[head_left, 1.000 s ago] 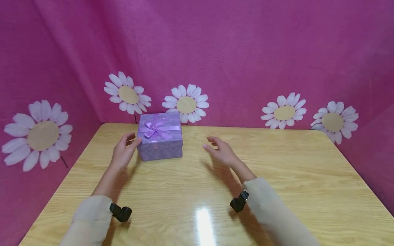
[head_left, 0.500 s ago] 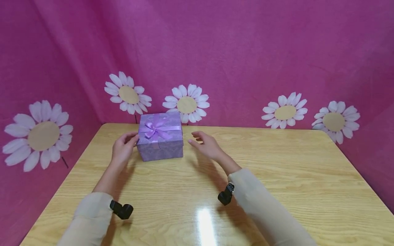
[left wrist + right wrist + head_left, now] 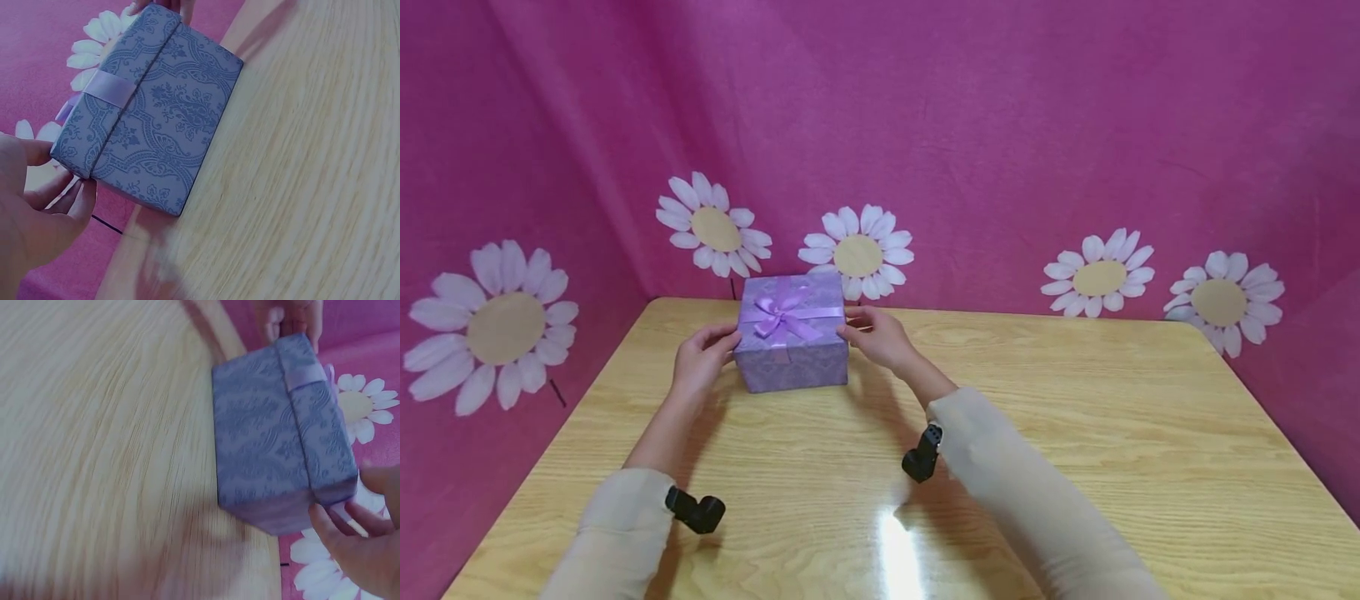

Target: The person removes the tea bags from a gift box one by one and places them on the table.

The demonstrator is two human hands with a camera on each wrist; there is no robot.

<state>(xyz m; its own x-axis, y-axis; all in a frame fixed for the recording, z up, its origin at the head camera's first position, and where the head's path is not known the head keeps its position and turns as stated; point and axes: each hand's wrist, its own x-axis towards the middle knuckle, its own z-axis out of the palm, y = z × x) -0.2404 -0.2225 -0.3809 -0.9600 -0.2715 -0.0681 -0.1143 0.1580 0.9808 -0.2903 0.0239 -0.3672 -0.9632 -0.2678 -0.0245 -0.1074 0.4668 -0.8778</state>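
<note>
A purple patterned gift box [image 3: 793, 367] stands upright on the table, its lid on. A satin ribbon with a bow [image 3: 778, 317] crosses the lid top. My left hand [image 3: 698, 362] holds the lid's left edge, thumb by the front corner; in the left wrist view its curled fingers [image 3: 78, 199] lie against the lid's lower rim. At the opposite side, my right hand [image 3: 883, 340] has thumb and fingers at the lid's right edge, as the right wrist view of the box [image 3: 262, 431] also shows. The undersides of some fingers are hidden.
The box sits near the back left of a wooden table [image 3: 1037, 417]. Behind it hangs a magenta cloth [image 3: 970, 167] printed with white daisies. Small black cameras [image 3: 696, 510] are strapped to both sleeved wrists. A bright reflection lies on the table front.
My right hand has moved left across the table and come to the gift box's right side. The left hand has settled at the lid's left edge; the box has stayed in place.
</note>
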